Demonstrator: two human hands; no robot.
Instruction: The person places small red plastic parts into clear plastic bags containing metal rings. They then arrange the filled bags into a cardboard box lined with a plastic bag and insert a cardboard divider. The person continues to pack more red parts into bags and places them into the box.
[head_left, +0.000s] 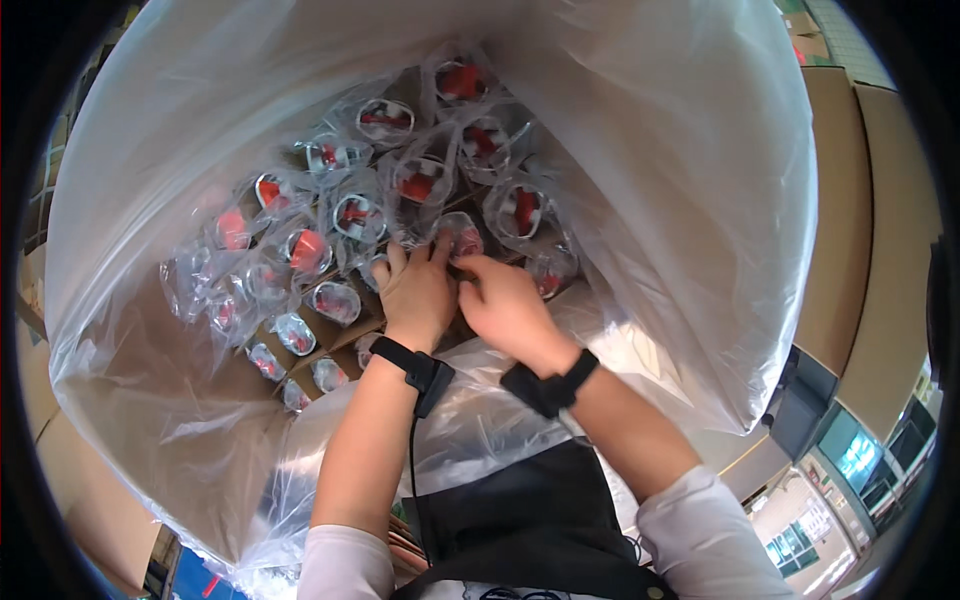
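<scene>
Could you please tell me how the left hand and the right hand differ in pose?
The left hand has its fingers spread toward the top of the picture; the right hand has its fingers bent, pointing left. The left hand follows a steeper forearm, the right hand a more slanted one. Both are bare, with a black wristband behind each.

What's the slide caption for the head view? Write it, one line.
Left hand and right hand reach among bagged red-and-white items inside a translucent plastic liner.
</scene>
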